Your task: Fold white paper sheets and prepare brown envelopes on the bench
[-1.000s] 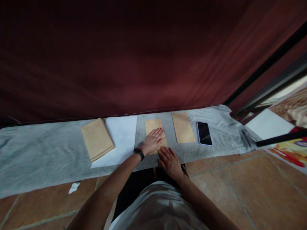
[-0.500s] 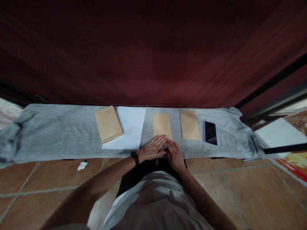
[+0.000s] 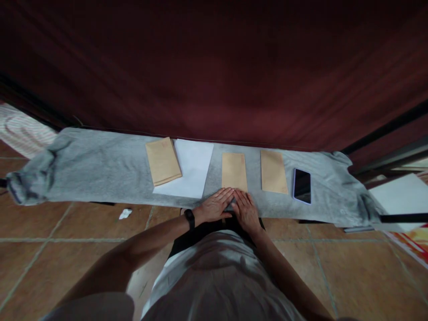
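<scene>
My left hand (image 3: 214, 206) and my right hand (image 3: 246, 209) lie flat side by side on the near edge of a grey cloth (image 3: 100, 165), fingers stretched out and fingertips meeting just below a brown envelope (image 3: 234, 171). Neither hand holds anything. A black band sits on my left wrist. A second brown envelope (image 3: 273, 177) lies to the right, with a dark phone (image 3: 302, 185) beyond it. Left of my hands a stack of brown envelopes (image 3: 162, 160) rests partly on a white sheet (image 3: 189, 169).
A dark red curtain (image 3: 214, 71) hangs behind the cloth. The floor is brown tile (image 3: 351, 258), with a small white scrap (image 3: 125, 214) near the cloth's front edge. A white board (image 3: 397, 196) and a black bar lie at the far right.
My left hand slid back off the middle envelope to the cloth's near edge, meeting my right hand. The view shifted, showing more of the cloth's left end.
</scene>
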### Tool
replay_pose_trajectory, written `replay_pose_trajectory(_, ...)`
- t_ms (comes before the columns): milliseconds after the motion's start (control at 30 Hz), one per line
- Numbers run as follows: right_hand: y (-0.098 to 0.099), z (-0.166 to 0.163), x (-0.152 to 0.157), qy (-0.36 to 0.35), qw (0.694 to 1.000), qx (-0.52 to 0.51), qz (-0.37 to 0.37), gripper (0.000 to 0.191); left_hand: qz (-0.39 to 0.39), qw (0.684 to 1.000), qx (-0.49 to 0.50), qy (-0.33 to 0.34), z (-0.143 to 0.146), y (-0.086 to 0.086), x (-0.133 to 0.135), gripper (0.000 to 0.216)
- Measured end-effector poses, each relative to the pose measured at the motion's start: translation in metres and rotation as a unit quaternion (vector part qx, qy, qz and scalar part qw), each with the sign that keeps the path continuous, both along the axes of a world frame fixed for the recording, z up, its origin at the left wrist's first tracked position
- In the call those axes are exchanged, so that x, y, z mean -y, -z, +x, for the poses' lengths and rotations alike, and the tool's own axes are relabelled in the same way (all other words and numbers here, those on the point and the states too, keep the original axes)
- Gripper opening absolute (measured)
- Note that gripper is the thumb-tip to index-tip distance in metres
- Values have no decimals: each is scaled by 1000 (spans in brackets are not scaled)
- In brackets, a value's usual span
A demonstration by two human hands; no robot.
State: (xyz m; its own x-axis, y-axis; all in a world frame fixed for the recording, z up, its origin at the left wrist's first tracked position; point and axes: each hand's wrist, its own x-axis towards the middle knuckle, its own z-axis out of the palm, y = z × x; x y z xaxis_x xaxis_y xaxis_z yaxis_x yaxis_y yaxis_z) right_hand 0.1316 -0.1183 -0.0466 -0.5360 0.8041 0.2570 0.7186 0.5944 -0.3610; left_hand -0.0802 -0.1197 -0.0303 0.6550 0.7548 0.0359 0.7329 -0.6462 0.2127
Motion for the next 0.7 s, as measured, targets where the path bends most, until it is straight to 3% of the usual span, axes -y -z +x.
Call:
replay_pose_trajectory(233,4,7,5,28,999,23,11,54,-5,1000,-10,-5,-5,-5,4,84)
replay_pose_trajectory(533,-5,31,7,65,997,34,18,53,48,998,-21,-38,-20,4,16,78)
replay_pose_trajectory(700,-11,21,5,82,996,24,17,53,51,997,-23,-47,-20,5,17,77)
